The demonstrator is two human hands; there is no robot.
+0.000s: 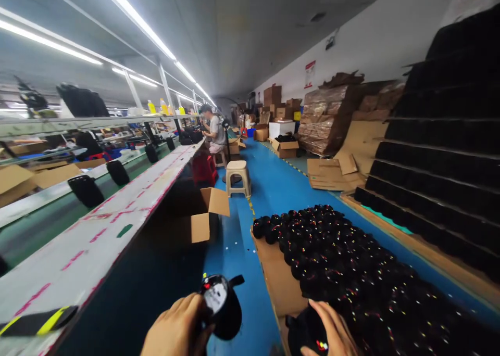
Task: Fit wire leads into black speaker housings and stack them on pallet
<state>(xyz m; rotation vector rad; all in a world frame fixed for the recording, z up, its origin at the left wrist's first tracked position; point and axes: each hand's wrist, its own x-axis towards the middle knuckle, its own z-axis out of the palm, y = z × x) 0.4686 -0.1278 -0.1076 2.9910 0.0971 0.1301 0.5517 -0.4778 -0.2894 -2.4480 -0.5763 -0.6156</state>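
My left hand (177, 325) grips a round black item (226, 314) by its left rim; a pale disc with small print shows on its upper face and a short black tab sticks out at the top. To the right, my right hand (332, 327) has its fingers around another black item (302, 332) with small red and yellow marks, at the near left edge of the spread of similar black items (351, 262). These stand packed together on flat cardboard (277, 275) on the blue floor.
A long white bench (128, 205) with pink marks runs along the left, beside a green conveyor. Ahead are an open carton (200, 227), a beige stool (237, 174) and a seated person (214, 129). Stacked black goods (441, 163) and wrapped cardboard (326, 116) stand at right.
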